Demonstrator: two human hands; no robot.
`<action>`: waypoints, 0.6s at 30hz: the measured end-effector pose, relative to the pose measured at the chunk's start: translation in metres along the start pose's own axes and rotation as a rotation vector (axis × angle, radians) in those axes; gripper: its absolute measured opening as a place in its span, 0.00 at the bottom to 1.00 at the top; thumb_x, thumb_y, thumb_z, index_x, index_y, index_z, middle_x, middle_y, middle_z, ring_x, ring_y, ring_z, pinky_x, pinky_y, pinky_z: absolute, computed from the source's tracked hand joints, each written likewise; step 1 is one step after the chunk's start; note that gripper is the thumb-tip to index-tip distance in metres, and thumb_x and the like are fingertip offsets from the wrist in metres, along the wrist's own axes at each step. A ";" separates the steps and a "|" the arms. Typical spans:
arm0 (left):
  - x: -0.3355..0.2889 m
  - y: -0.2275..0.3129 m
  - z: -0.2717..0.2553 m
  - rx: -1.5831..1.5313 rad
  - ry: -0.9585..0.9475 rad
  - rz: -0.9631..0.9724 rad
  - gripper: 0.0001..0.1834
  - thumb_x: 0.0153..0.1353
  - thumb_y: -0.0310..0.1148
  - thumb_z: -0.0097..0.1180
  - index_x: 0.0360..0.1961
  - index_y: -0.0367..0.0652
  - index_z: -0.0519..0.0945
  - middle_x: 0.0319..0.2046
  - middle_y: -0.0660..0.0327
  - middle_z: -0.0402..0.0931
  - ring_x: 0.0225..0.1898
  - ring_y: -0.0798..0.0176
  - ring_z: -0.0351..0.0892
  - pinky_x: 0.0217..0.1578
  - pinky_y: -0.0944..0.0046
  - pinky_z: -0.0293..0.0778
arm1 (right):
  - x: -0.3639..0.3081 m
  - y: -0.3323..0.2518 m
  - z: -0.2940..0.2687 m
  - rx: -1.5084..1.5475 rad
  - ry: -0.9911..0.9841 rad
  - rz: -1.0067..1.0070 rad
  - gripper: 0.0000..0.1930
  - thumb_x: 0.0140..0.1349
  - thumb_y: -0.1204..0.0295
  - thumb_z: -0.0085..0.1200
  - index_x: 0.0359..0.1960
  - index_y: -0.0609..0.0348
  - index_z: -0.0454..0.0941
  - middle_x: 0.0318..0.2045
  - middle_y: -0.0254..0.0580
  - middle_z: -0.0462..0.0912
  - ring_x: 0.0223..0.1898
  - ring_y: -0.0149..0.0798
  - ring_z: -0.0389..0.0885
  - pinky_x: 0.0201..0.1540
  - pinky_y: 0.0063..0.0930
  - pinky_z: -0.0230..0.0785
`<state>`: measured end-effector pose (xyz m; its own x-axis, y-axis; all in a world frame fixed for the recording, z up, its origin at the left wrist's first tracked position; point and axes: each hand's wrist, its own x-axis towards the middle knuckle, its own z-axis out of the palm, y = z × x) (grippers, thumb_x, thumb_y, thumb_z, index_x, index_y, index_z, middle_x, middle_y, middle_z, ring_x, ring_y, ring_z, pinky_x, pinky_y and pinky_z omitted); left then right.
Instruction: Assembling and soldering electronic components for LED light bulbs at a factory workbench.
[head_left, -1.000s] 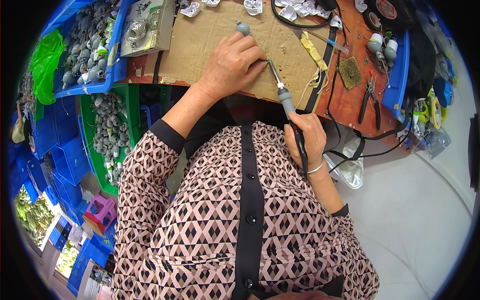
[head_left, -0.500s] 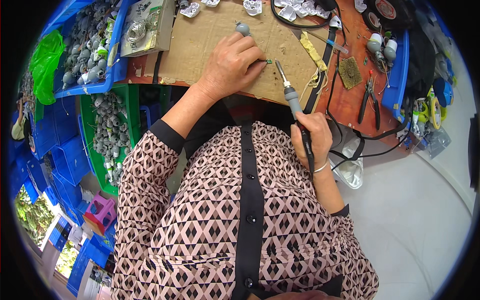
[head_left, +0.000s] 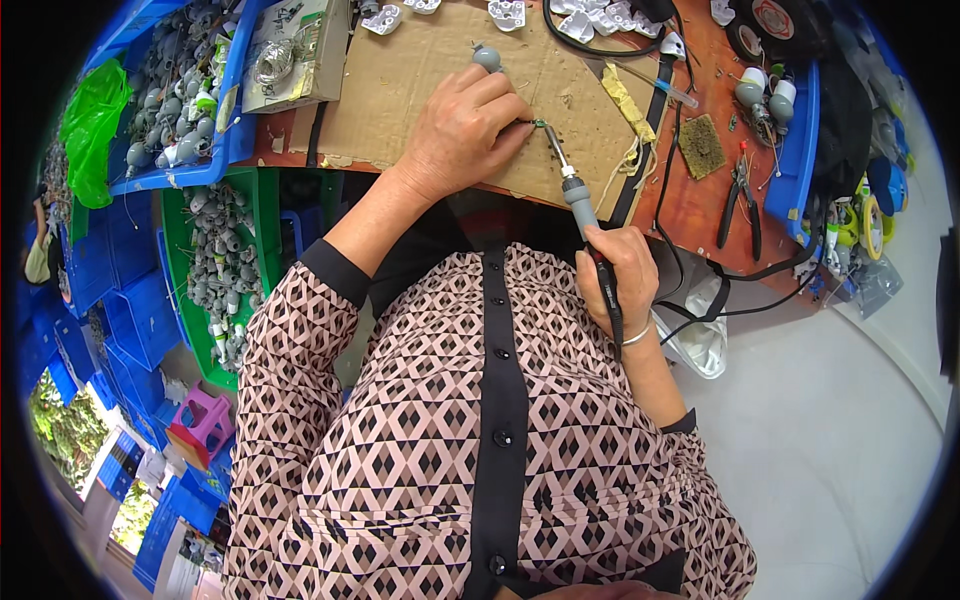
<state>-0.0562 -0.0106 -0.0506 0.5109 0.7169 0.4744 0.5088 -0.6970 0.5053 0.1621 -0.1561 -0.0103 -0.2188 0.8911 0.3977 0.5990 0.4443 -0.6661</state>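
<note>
My right hand (head_left: pixel 622 270) is closed round the handle of a soldering iron (head_left: pixel 580 195), its tip pointing up and left. That tip meets a tiny green circuit board (head_left: pixel 540 123) at the fingertips of my left hand (head_left: pixel 467 130). The left hand is closed, thumb and fingers pinched together over the cardboard sheet (head_left: pixel 400 60). A round grey part (head_left: pixel 486 57) shows just beyond its knuckles, and whether the hand also holds it is hidden.
White plastic pieces (head_left: pixel 600 18) lie at the back. To the right are a sponge (head_left: pixel 701 146), pliers (head_left: pixel 740 205) and a yellow strip (head_left: pixel 627 103). Blue bins (head_left: pixel 232 90) of grey parts and a green crate (head_left: pixel 268 220) stand left. Black cables (head_left: pixel 740 312) hang off the right edge.
The soldering iron has moved a little up and left, so its tip now reaches the green board. My right hand shifted with it; my left hand stayed still.
</note>
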 end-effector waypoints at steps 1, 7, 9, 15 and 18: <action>0.000 0.000 0.000 0.001 0.001 -0.001 0.07 0.52 0.30 0.69 0.32 0.46 0.83 0.30 0.64 0.74 0.36 0.56 0.75 0.38 0.58 0.71 | 0.000 0.000 0.000 0.002 0.011 -0.009 0.21 0.51 0.84 0.65 0.49 0.63 0.77 0.30 0.45 0.80 0.29 0.45 0.79 0.32 0.35 0.72; 0.000 -0.001 0.000 0.005 0.001 0.003 0.07 0.53 0.30 0.69 0.32 0.46 0.83 0.30 0.64 0.74 0.36 0.57 0.75 0.38 0.58 0.70 | 0.000 0.003 0.002 0.003 -0.009 -0.005 0.22 0.51 0.84 0.65 0.49 0.62 0.77 0.30 0.45 0.80 0.29 0.45 0.79 0.32 0.35 0.72; 0.001 0.000 0.000 0.005 0.003 0.004 0.07 0.53 0.30 0.69 0.32 0.46 0.83 0.30 0.64 0.74 0.36 0.57 0.75 0.38 0.58 0.70 | 0.001 0.002 0.001 0.003 -0.003 -0.007 0.22 0.51 0.84 0.65 0.49 0.62 0.77 0.30 0.45 0.80 0.29 0.45 0.79 0.32 0.35 0.72; 0.001 0.000 0.000 0.011 -0.007 -0.002 0.08 0.52 0.31 0.69 0.30 0.46 0.81 0.31 0.64 0.73 0.38 0.57 0.75 0.39 0.56 0.72 | 0.001 0.003 0.000 -0.004 -0.004 -0.014 0.22 0.51 0.84 0.65 0.49 0.62 0.77 0.30 0.44 0.80 0.29 0.45 0.79 0.32 0.35 0.72; 0.002 0.000 0.001 0.012 -0.007 0.001 0.08 0.52 0.31 0.69 0.30 0.45 0.81 0.31 0.64 0.73 0.38 0.57 0.75 0.39 0.56 0.72 | 0.000 0.004 0.000 -0.001 -0.003 -0.012 0.22 0.51 0.84 0.65 0.49 0.62 0.78 0.30 0.44 0.80 0.29 0.45 0.79 0.32 0.35 0.72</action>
<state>-0.0546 -0.0096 -0.0499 0.5162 0.7163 0.4695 0.5165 -0.6976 0.4965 0.1643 -0.1541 -0.0134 -0.2283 0.8861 0.4035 0.5973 0.4547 -0.6606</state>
